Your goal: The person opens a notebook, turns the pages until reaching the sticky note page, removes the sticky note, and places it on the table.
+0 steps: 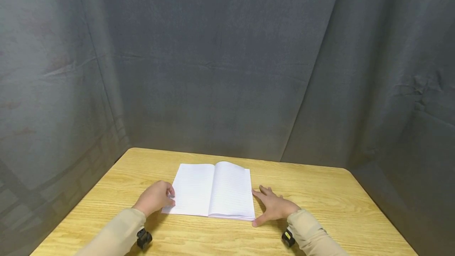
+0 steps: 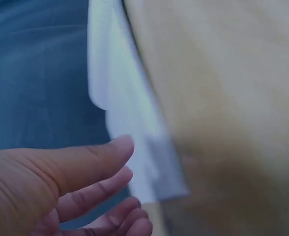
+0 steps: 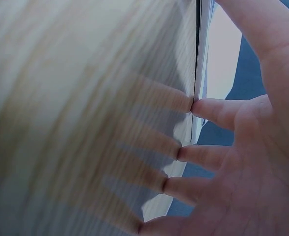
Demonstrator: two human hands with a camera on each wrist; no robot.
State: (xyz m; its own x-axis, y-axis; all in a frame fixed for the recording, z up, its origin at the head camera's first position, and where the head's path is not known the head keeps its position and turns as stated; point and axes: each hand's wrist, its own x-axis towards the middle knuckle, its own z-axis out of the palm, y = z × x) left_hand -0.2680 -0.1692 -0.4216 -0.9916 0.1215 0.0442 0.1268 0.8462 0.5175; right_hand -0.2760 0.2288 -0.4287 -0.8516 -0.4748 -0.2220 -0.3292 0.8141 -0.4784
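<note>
Two forearms in loose beige sleeves (image 1: 115, 230) reach in from the near edge of a pale yellow wood-grain desk (image 1: 320, 192), one on each side of an open white paper notebook with faintly ruled pages (image 1: 193, 189). The notebook lies in the middle of the desk, slightly left of centre; its left page is flat, while its right pages bow upward beside the spine.

The bare left hand (image 1: 154, 198) is at the notebook's left edge, close to the near left corner, turned inward. The bare right hand (image 1: 275, 205) is low against the desk beside the right edge, its thumb near the near right corner.

The left fingers (image 2: 102, 189) are loosely bent, with a gap between them and the thumb; whether they touch the paper cannot be told. The right fingers (image 3: 208, 157) are spread wide, their tips resting on the desk, the index fingertip at the notebook's edge.

A small black device (image 1: 143, 239) sits under the left wrist. Dark grey fabric curtains (image 1: 213, 70) hang behind the desk and along both sides.
</note>
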